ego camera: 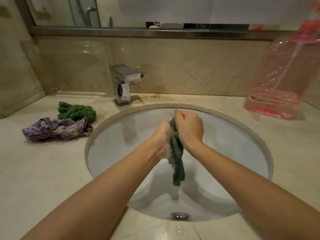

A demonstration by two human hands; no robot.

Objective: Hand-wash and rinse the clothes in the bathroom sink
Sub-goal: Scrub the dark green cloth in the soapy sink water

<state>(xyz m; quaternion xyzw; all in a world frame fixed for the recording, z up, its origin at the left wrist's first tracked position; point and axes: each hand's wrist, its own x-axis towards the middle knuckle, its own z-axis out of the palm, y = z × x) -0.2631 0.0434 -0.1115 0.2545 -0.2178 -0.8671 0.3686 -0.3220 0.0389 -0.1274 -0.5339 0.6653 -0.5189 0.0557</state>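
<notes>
Mid-wash, first item by the look of it. Both hands are over the sink (97, 135): left hand (162, 135) and right hand (189, 127) are each clenched round one dark green cloth (175, 153), pressed palm to palm with the cloth sandwiched between them. Suds show on the left hand and wrist, so this reads as the soaping/scrubbing step, not the rinse. The cloth's free end hangs down into the basin, clear of the drain (180, 216).

The faucet (125, 84) shows no water running, and the basin looks unfilled as far as can be told.

Still queued on the desk (43, 179), left of the sink: a green garment (76, 112) and a purple patterned garment (55, 129), touching each other, bunched up; wet or dry can't be told. A pink pump bottle (284, 80) stands at the far right, almost empty.

Estimate: one of three pieces in progress, none visibly finished. Left: rinse this one, then wash and rinse the other two.
</notes>
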